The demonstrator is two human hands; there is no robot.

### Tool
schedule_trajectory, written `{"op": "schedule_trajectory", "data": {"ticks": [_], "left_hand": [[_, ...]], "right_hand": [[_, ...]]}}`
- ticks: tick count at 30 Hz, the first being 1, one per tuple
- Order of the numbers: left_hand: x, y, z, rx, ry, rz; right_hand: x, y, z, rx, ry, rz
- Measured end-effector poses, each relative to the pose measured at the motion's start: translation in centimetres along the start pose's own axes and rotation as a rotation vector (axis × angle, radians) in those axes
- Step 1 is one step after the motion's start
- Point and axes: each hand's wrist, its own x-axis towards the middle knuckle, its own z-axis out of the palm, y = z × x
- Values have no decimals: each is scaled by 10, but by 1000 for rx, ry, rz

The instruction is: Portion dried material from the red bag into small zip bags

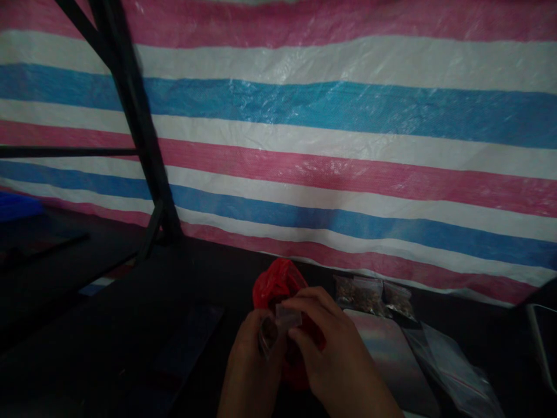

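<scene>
My left hand is closed around a small clear plastic bag with dark bits showing inside. My right hand pinches the pale top of this same bag between thumb and fingers. Directly behind and under both hands is a crumpled red plastic bag, its lower part partly covered by them. To the right of my right hand lies a flat silvery rounded plate. Beyond it, three small filled zip bags with brownish contents lie in a row.
Flat clear plastic bags lie right of the plate on the dark table. A framed object is at the right edge. A black metal frame rises at left, before a striped plastic sheet. A blue item sits far left.
</scene>
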Motion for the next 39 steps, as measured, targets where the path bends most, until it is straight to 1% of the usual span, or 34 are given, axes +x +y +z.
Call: {"op": "schedule_trajectory", "data": {"ticks": [2, 3, 7, 9, 10, 12, 14, 16, 18, 22, 25, 29, 33, 36, 39], "left_hand": [[1, 0, -1, 34, 56, 0], [1, 0, -2, 63, 105, 17], [5, 1, -10, 179, 332, 138], [7, 2, -14, 223, 396, 115], [7, 3, -15, 241, 402, 79], [8, 3, -14, 243, 370, -14], [8, 3, -12, 190, 287, -87], [7, 4, -10, 107, 199, -124], [6, 4, -9, 35, 149, -145], [9, 5, -11, -72, 159, -171], [13, 5, -12, -160, 175, -178], [15, 4, -13, -248, 194, -200], [15, 3, -13, -334, 186, -203], [15, 2, -12, -370, 173, -195], [16, 1, -12, -356, 172, -171]], "right_hand": [[0, 7, -1, -21, 30, 53], [0, 11, -2, -47, 35, 83], [1, 29, 3, -204, -31, 181], [2, 34, 7, -299, -68, 190], [3, 35, 9, -342, -76, 186], [3, 35, 13, -416, -84, 176], [4, 32, 17, -460, -85, 172], [4, 28, 21, -475, -97, 171], [4, 27, 24, -467, -111, 169], [5, 29, 27, -441, -102, 168], [5, 33, 26, -397, -95, 161], [2, 34, 24, -382, -117, 167], [0, 32, 25, -271, -97, 156], [-2, 31, 28, -213, -83, 150], [-3, 33, 29, -178, -70, 175]]}}
